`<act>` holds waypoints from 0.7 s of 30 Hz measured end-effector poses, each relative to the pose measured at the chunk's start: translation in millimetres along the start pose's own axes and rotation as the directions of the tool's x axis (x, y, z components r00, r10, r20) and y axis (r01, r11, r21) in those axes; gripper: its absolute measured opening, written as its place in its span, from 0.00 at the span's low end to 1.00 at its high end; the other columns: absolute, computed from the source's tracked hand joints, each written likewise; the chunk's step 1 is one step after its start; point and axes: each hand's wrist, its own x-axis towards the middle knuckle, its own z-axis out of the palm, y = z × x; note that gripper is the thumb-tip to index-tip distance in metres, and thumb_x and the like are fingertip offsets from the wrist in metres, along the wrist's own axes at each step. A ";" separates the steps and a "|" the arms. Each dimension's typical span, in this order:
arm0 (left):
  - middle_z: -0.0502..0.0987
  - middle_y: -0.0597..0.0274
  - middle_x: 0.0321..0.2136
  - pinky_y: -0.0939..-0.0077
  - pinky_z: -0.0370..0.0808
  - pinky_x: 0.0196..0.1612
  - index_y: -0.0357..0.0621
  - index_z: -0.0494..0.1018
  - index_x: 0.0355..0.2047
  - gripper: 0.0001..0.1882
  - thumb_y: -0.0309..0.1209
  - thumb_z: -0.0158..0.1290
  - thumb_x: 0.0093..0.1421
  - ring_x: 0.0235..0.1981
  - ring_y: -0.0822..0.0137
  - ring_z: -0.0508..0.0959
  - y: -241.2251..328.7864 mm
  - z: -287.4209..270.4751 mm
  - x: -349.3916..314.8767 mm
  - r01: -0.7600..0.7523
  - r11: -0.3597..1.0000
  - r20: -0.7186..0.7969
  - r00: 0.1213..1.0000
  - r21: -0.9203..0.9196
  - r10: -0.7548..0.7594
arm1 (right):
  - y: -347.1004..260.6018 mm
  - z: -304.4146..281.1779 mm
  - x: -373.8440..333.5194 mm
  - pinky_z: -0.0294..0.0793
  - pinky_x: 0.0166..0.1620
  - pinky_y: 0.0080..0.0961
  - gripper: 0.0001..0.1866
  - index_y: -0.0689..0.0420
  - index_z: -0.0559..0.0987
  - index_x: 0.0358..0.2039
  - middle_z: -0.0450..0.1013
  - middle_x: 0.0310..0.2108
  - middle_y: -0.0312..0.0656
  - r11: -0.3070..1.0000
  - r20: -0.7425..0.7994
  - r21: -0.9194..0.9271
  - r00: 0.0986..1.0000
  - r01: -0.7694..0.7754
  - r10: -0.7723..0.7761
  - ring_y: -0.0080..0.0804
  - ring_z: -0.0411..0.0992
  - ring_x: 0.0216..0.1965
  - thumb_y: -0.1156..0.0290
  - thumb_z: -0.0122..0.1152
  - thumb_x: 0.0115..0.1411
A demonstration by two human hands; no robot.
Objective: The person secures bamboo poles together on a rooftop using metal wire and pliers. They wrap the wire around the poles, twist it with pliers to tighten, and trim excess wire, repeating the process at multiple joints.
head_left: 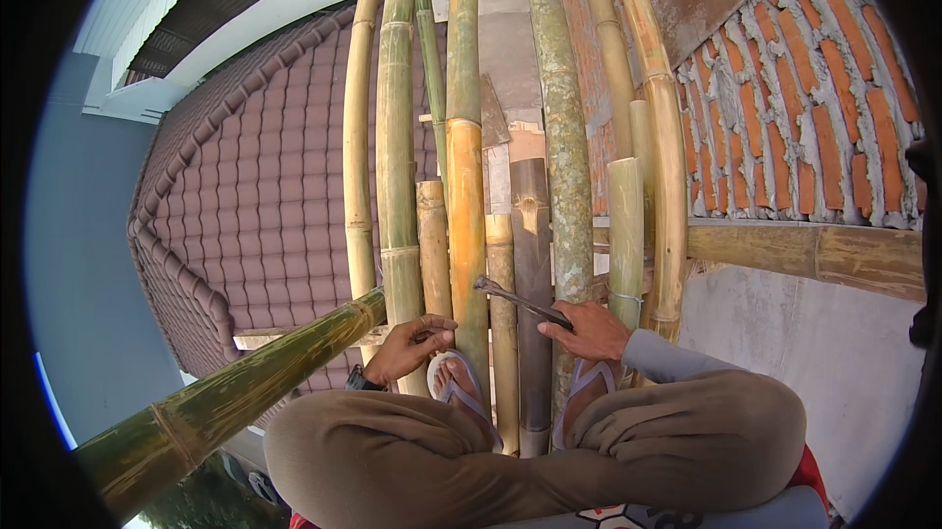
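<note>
I squat on a row of bamboo poles (466, 205) laid side by side, high above a tiled roof. My left hand (410, 344) rests on a green pole (400, 185), fingers curled over its side near my sandalled foot. My right hand (589, 330) grips the handle of a dark long-bladed knife (518, 300). Its blade points left and up across a dark brown pole (532, 274). Both my knees in brown trousers fill the bottom of the view.
A thick green bamboo pole (226, 396) slants from lower left toward my left hand. A horizontal bamboo beam (805, 249) runs right along a grey wall. Red brick wall (814, 107) at upper right; brown tiled roof (245, 195) drops off at left.
</note>
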 end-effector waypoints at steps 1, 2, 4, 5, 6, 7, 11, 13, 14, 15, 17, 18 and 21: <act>0.80 0.59 0.47 0.73 0.77 0.49 0.37 0.71 0.62 0.29 0.46 0.56 0.71 0.45 0.69 0.80 18.5 5.5 10.6 -0.054 0.998 0.078 0.996 0.036 0.051 | -2.3 1.3 -3.6 0.75 0.40 0.52 0.24 0.63 0.75 0.44 0.78 0.28 0.58 0.998 0.005 0.055 0.999 -0.037 0.037 0.60 0.79 0.34 0.50 0.55 0.70; 0.80 0.59 0.47 0.74 0.77 0.49 0.37 0.70 0.62 0.29 0.47 0.56 0.71 0.45 0.70 0.80 32.1 17.6 13.5 -0.082 0.997 0.112 0.990 0.000 0.082 | -9.6 9.5 -3.8 0.74 0.41 0.52 0.24 0.63 0.75 0.46 0.77 0.28 0.59 0.984 -0.016 0.141 0.994 -0.105 0.109 0.60 0.78 0.36 0.51 0.57 0.69; 0.80 0.59 0.46 0.74 0.77 0.48 0.37 0.68 0.62 0.29 0.48 0.54 0.72 0.44 0.70 0.80 54.0 41.5 22.5 -0.190 0.979 0.164 0.966 -0.074 0.200 | -27.7 29.6 -4.3 0.74 0.44 0.51 0.26 0.62 0.74 0.52 0.77 0.32 0.61 0.973 -0.098 0.230 0.995 0.030 -0.007 0.61 0.78 0.38 0.51 0.57 0.68; 0.81 0.59 0.46 0.74 0.77 0.48 0.37 0.68 0.61 0.28 0.47 0.53 0.73 0.44 0.70 0.80 61.3 51.4 25.9 -0.196 0.973 0.116 0.971 -0.117 0.210 | -36.4 39.7 -4.3 0.74 0.46 0.50 0.27 0.62 0.73 0.55 0.77 0.34 0.62 0.963 -0.115 0.263 0.993 0.056 -0.026 0.62 0.78 0.39 0.51 0.58 0.68; 0.81 0.59 0.46 0.74 0.77 0.48 0.37 0.68 0.59 0.26 0.47 0.52 0.73 0.43 0.70 0.80 67.5 60.4 30.5 -0.206 0.965 0.065 0.974 -0.160 0.218 | -42.3 46.9 -4.6 0.74 0.47 0.49 0.29 0.61 0.70 0.58 0.77 0.38 0.63 0.951 -0.169 0.275 0.980 0.144 -0.100 0.62 0.77 0.41 0.50 0.58 0.68; 0.81 0.59 0.45 0.74 0.77 0.47 0.38 0.68 0.57 0.25 0.47 0.51 0.74 0.43 0.70 0.80 72.6 65.6 34.4 -0.208 0.956 0.009 0.977 -0.208 0.215 | -46.6 52.1 -5.0 0.74 0.49 0.49 0.32 0.61 0.67 0.61 0.76 0.41 0.63 0.941 -0.197 0.278 0.971 0.191 -0.138 0.62 0.77 0.42 0.49 0.59 0.68; 0.78 0.61 0.33 0.74 0.76 0.43 0.42 0.69 0.45 0.23 0.51 0.40 0.78 0.35 0.71 0.76 87.9 57.7 36.7 -0.423 0.904 -0.020 0.906 -0.066 0.423 | -43.0 42.7 -13.3 0.74 0.55 0.47 0.43 0.55 0.56 0.71 0.73 0.53 0.62 0.937 -0.087 0.175 0.953 0.302 -0.291 0.59 0.75 0.52 0.46 0.63 0.66; 0.74 0.62 0.29 0.74 0.74 0.41 0.43 0.69 0.39 0.27 0.54 0.36 0.78 0.31 0.71 0.74 95.2 49.1 25.9 -0.450 0.885 -0.115 0.891 -0.115 0.438 | -38.5 28.5 -22.2 0.73 0.57 0.47 0.45 0.56 0.56 0.71 0.71 0.55 0.60 0.935 -0.070 0.269 0.973 0.230 -0.219 0.56 0.73 0.56 0.45 0.65 0.65; 0.73 0.62 0.29 0.74 0.74 0.41 0.43 0.69 0.37 0.27 0.54 0.36 0.78 0.31 0.70 0.74 101.0 46.1 21.3 -0.436 0.885 -0.167 0.896 -0.165 0.411 | -39.9 22.5 -24.8 0.73 0.57 0.47 0.46 0.57 0.56 0.71 0.71 0.55 0.59 0.921 -0.084 0.319 0.975 0.224 -0.208 0.54 0.72 0.58 0.44 0.66 0.64; 0.73 0.62 0.29 0.73 0.74 0.41 0.43 0.69 0.35 0.28 0.54 0.36 0.78 0.30 0.70 0.74 107.2 45.8 17.1 -0.413 0.884 -0.233 0.902 -0.220 0.364 | -44.4 18.6 -25.2 0.73 0.57 0.47 0.46 0.58 0.57 0.71 0.71 0.55 0.59 0.912 -0.128 0.331 0.969 0.244 -0.212 0.53 0.72 0.58 0.45 0.66 0.63; 0.74 0.61 0.31 0.71 0.75 0.44 0.39 0.73 0.39 0.32 0.57 0.34 0.77 0.35 0.69 0.75 122.7 55.8 18.1 -0.531 0.847 -0.165 0.838 -0.024 0.520 | -59.0 13.5 -19.8 0.74 0.56 0.47 0.47 0.60 0.57 0.70 0.70 0.55 0.57 0.896 -0.229 0.344 0.951 0.280 -0.210 0.51 0.72 0.58 0.47 0.68 0.62; 0.76 0.59 0.35 0.69 0.75 0.47 0.37 0.74 0.43 0.33 0.57 0.33 0.77 0.39 0.66 0.77 129.9 63.5 18.3 -0.584 0.811 -0.089 0.806 0.039 0.585 | -67.7 12.2 -14.1 0.74 0.55 0.46 0.46 0.61 0.58 0.69 0.71 0.53 0.58 0.873 -0.365 0.266 0.881 0.408 -0.300 0.53 0.73 0.56 0.49 0.69 0.62; 0.78 0.53 0.44 0.64 0.73 0.56 0.35 0.73 0.55 0.35 0.57 0.34 0.77 0.49 0.60 0.77 147.3 82.6 27.6 -0.637 0.758 0.093 0.771 0.138 0.630 | -80.5 8.9 -1.4 0.75 0.51 0.47 0.41 0.62 0.61 0.66 0.74 0.47 0.59 0.913 -0.471 0.210 0.855 0.349 -0.218 0.58 0.75 0.51 0.57 0.68 0.60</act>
